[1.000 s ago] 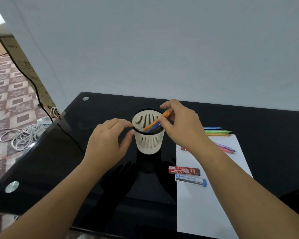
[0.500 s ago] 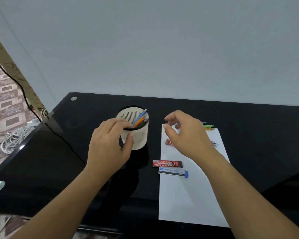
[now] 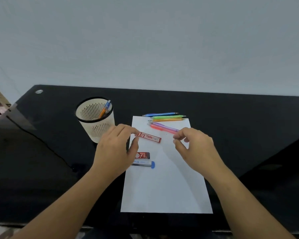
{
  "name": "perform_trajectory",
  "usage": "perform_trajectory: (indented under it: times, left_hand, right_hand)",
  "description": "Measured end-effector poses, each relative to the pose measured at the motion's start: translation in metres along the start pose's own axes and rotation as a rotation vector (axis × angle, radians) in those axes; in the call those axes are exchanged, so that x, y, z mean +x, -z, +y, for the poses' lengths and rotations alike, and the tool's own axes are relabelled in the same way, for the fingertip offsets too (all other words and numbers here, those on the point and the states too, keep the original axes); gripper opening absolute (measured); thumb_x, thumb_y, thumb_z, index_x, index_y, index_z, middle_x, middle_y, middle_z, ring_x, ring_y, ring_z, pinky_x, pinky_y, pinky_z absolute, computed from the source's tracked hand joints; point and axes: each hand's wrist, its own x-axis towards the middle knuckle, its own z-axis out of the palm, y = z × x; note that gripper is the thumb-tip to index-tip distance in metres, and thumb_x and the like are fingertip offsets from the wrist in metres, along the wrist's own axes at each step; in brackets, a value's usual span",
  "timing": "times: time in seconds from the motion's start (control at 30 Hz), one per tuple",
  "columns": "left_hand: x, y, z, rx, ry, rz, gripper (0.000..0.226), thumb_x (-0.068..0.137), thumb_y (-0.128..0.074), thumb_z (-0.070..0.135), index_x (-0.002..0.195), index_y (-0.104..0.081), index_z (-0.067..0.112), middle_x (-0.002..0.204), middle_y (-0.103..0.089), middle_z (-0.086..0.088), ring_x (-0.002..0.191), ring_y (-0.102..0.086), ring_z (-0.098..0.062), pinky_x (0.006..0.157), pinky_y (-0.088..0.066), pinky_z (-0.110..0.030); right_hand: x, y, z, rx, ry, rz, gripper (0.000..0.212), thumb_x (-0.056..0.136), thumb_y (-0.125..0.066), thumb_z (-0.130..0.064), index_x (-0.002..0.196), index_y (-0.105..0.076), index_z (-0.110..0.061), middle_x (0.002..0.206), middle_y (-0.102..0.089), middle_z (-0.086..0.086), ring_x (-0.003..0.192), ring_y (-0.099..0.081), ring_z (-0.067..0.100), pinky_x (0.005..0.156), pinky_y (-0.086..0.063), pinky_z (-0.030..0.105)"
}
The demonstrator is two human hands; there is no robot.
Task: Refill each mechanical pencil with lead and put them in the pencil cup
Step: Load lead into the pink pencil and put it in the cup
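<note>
The red lead case (image 3: 148,137) is pinched at its end by the left grip (image 3: 116,149), probably for opening. The right grip (image 3: 195,149) is curled at the pink pencil (image 3: 160,128); whether it is grasped cannot be told. Two refilled pencils (image 3: 104,109) stand in the pencil cup (image 3: 100,130).

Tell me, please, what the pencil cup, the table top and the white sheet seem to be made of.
The pencil cup looks like moulded plastic, matte cream, with slotted walls and a black rim. The table top is probably black glass: glossy, faintly reflective, with a round metal stud at its corner. The white sheet seems paper: matte, thin, lying flat.
</note>
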Motion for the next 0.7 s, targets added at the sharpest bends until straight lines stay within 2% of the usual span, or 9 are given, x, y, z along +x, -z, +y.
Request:
perform_trajectory:
  times: [0.13,0.23,0.33,0.5,0.6,0.7]
  left_hand:
    - [0.012,-0.014,0.002,0.017,0.021,-0.028,0.018,0.086,-0.067,0.024,0.103,-0.068,0.018,0.100,-0.067,0.004,0.088,-0.059,-0.011,0.075,-0.053,-0.027]
    - [0.028,-0.026,0.000,0.065,0.051,-0.081,0.020,0.086,-0.066,0.027,0.106,-0.067,0.023,0.104,-0.066,0.006,0.093,-0.057,-0.010,0.076,-0.045,-0.022]
    - [0.043,-0.038,-0.004,0.121,0.114,-0.166,0.024,0.090,-0.061,0.033,0.114,-0.063,0.029,0.116,-0.062,0.010,0.103,-0.052,-0.008,0.082,-0.036,-0.019]
    - [0.054,-0.055,-0.009,0.120,0.158,-0.254,0.031,0.094,-0.054,0.039,0.124,-0.056,0.033,0.126,-0.055,0.013,0.114,-0.046,-0.006,0.093,-0.037,-0.023]
    - [0.053,-0.063,-0.009,0.108,0.160,-0.272,0.031,0.093,-0.055,0.040,0.123,-0.056,0.034,0.127,-0.055,0.014,0.113,-0.046,-0.005,0.097,-0.036,-0.025]
    - [0.049,-0.068,-0.009,0.095,0.150,-0.280,0.030,0.093,-0.055,0.041,0.122,-0.056,0.034,0.124,-0.056,0.015,0.109,-0.047,-0.004,0.093,-0.035,-0.023]
  right_hand:
    - [0.015,-0.003,0.012,-0.020,-0.002,0.006,0.008,0.089,-0.061,-0.035,0.098,-0.059,-0.034,0.091,-0.050,-0.022,0.089,-0.051,0.005,0.093,-0.048,0.039]
    - [0.032,-0.009,0.020,-0.031,0.002,0.011,0.012,0.089,-0.062,-0.034,0.101,-0.062,-0.033,0.094,-0.054,-0.019,0.091,-0.052,0.007,0.092,-0.048,0.039]
    - [0.052,-0.018,0.027,-0.097,0.012,-0.003,0.016,0.091,-0.060,-0.033,0.106,-0.062,-0.034,0.103,-0.061,-0.015,0.090,-0.047,0.006,0.091,-0.042,0.033]
    - [0.071,-0.030,0.031,-0.173,0.038,-0.067,0.023,0.093,-0.055,-0.036,0.115,-0.060,-0.032,0.112,-0.060,-0.013,0.095,-0.040,0.004,0.092,-0.034,0.029]
    - [0.074,-0.033,0.035,-0.197,0.063,-0.083,0.024,0.094,-0.053,-0.035,0.117,-0.059,-0.031,0.115,-0.059,-0.012,0.104,-0.044,0.007,0.095,-0.032,0.031]
    - [0.072,-0.033,0.037,-0.231,0.099,-0.070,0.023,0.096,-0.048,-0.034,0.115,-0.060,-0.030,0.111,-0.059,-0.010,0.103,-0.044,0.009,0.095,-0.030,0.031]
